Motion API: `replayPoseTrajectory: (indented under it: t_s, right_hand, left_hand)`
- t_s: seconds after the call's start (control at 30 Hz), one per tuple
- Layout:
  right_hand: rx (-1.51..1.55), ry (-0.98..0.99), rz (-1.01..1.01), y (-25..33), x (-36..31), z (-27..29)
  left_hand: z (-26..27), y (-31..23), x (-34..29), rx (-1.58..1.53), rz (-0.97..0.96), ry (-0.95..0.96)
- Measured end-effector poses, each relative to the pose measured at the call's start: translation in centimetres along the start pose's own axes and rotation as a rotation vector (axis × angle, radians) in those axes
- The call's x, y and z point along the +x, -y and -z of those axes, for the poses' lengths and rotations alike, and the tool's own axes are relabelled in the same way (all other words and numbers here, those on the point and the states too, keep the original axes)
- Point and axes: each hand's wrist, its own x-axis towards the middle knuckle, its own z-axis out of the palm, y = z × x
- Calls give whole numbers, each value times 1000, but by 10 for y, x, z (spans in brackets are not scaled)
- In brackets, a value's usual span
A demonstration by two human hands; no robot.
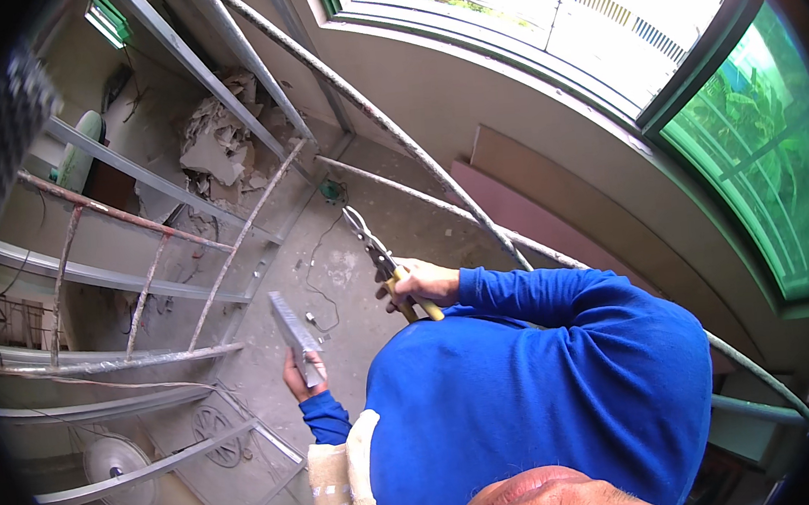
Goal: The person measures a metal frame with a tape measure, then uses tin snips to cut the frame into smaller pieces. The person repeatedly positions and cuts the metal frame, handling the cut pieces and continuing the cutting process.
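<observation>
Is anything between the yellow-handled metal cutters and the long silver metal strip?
Nothing visible is between the cutters in the right hand and the strip in the left hand. A thin dark cable lies below.

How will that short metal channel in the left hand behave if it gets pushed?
The short metal channel is probably fairly stiff lengthwise: it juts out straight from the left hand without visible sag. It seems light for its size, since that one hand supports it near its end. Its smooth, shiny face may be somewhat slippery.
</observation>
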Motion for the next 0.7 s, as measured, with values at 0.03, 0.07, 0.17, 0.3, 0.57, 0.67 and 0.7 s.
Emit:
replayPoseTrajectory:
  t_s: [0.03, 0.07, 0.17, 0.3, 0.57, 0.67, 0.7]
  right_hand:
    - [69, -13, -93, -5, -5, 2]
    - [142, 26, -152, -10, -10, 3]
    - [-7, 207, -39, -8, -20, 7]
    - [-322, 295, -39, 17, -23, 12]
    - [-232, 328, -103, 34, 11, -15]
    - [-29, 391, -176, 25, 8, -26]
    - [18, 397, -226, 21, 8, -29]
  left_hand:
    - [-3, -7, -6, -3, -13, 12]
    - [-8, -12, -13, -38, -26, -3]
    - [-32, -16, -20, 383, -176, -48]
    - [-67, -16, -2, 270, -263, -129]
    - [-153, -23, 7, 373, -588, -299]
    - [-173, -22, -8, 516, -779, -280]
    - [-177, -22, -13, 538, -823, -253]
